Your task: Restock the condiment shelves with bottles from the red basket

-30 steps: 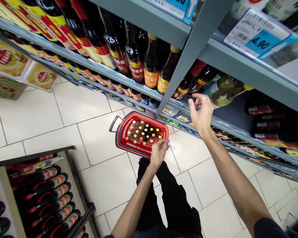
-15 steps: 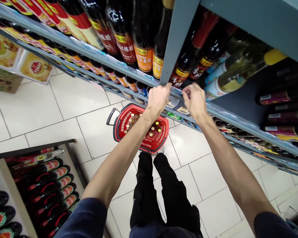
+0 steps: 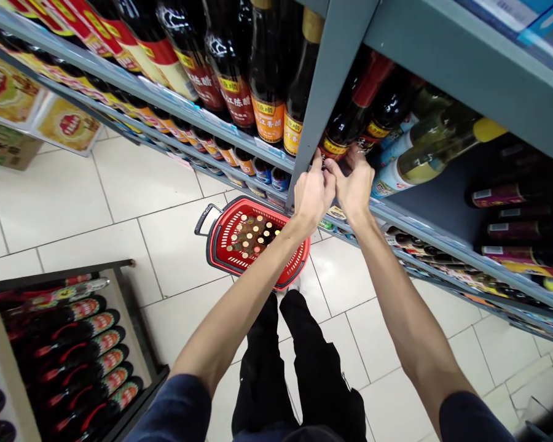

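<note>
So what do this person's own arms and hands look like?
The shirt has short, dark navy sleeves. Below them the forearms are bare and slim, with no watch or bracelet showing. The left hand and right hand are ungloved.

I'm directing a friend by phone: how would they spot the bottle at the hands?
Find the grey post dividing the shelves and look just right of it. There is a dark bottle with a red neck, the left hand and right hand at its base. Unlike the similar dark bottle beside it, it is nearer the post.
</note>
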`<state>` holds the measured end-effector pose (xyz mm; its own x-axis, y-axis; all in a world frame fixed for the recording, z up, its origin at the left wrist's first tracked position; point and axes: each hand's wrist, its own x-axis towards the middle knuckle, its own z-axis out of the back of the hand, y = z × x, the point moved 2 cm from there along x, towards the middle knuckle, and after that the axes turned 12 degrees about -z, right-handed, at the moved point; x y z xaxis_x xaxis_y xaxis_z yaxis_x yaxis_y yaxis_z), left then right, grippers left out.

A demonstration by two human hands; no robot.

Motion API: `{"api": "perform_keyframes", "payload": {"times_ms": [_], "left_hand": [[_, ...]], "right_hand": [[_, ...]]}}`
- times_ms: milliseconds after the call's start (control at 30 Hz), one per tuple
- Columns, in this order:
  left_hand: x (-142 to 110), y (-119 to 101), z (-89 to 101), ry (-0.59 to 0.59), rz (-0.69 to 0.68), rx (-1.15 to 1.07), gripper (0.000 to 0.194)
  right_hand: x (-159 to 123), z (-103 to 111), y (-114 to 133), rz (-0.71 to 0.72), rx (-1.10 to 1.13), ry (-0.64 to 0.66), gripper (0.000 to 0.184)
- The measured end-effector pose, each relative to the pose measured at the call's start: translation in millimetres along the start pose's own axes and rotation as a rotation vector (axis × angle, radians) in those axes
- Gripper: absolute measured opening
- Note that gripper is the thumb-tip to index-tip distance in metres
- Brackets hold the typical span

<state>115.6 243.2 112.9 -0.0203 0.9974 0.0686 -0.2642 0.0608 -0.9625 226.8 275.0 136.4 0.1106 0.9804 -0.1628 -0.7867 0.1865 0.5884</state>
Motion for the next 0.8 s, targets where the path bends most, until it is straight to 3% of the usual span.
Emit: {"api": "perform_keyframes", "payload": {"times_ms": [133,300,400,467,567,600,700,800], "left_hand": [[-2.1,1.9,-7.5,0.002,0.080,0.034,0.062],[2.1,-1.2,-8.7,0.013,0.063,-0.024,0.060],[-23.9,-9.1,-4.3,0.011,0.113,-0.064,0.058],[-71.9,-11.3,6.2,0.025,0.213,-0.087,0.055],[-188.3,-3.4,33.9,0.094,0.470,-0.129,0.045],[-234.0,2.6,46.2,0.111,0.604,-0.120,0.042],[-366.0,23.5,89.4,0.169,0.986,-0.047,0.037],[-465.7,40.6,137.7,0.127,1.241,0.021,0.045]], "right_hand": [[-3.4,-4.7,-3.0,-0.011,0.063,0.019,0.058],[3.2,-0.6,-5.4,-0.041,0.095,0.021,0.061],[-17.7,10.7,2.2,-0.010,0.112,-0.031,0.064],[-56.3,16.0,1.4,0.001,0.150,-0.095,0.060],[-139.2,-2.3,-26.5,-0.158,0.140,-0.034,0.040],[-167.5,-20.0,-42.0,-0.259,0.108,0.083,0.036],[-237.1,-104.3,-89.2,-0.546,-0.188,0.699,0.031],[-262.3,-198.7,-117.2,-0.607,-0.367,0.883,0.028]]}}
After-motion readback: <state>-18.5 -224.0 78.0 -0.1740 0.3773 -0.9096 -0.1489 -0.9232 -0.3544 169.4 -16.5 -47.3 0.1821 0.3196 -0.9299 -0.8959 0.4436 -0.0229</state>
